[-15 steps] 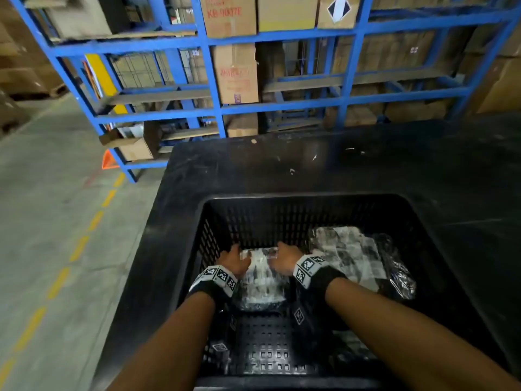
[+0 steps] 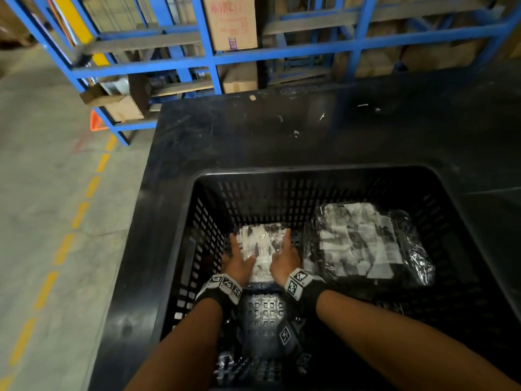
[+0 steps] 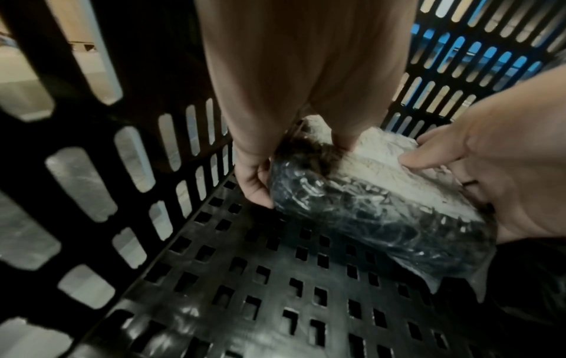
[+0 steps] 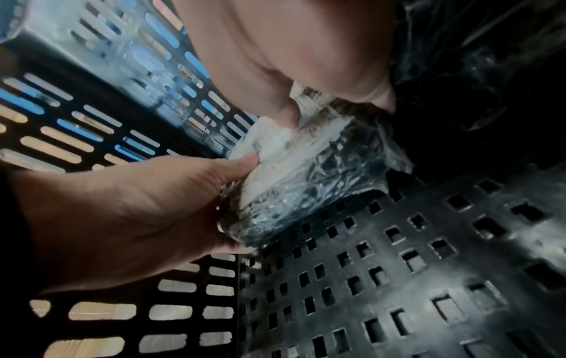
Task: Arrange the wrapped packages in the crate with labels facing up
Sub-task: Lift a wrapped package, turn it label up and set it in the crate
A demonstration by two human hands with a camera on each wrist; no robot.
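A small wrapped package (image 2: 262,244), dark inside clear film with a white label on top, lies at the far left of the black slotted crate (image 2: 310,172). My left hand (image 2: 239,261) grips its left side, thumb on the label and fingers under the edge. My right hand (image 2: 284,258) holds the right side the same way. The left wrist view shows the package (image 3: 367,193) resting on the crate floor between my left hand (image 3: 251,169) and right hand (image 3: 490,157). A larger wrapped package (image 2: 358,241) lies label up at the right.
The crate stands on a black table (image 2: 253,136). Blue shelving (image 2: 214,60) with cardboard boxes runs behind the table. The concrete floor with a yellow dashed line (image 2: 79,215) lies to the left. The crate's near floor (image 2: 262,314) shows bare grid.
The small package now sits farther from me, stretching beyond my hands toward the crate's far wall, and my hands hold its near end. The head view has tilted down.
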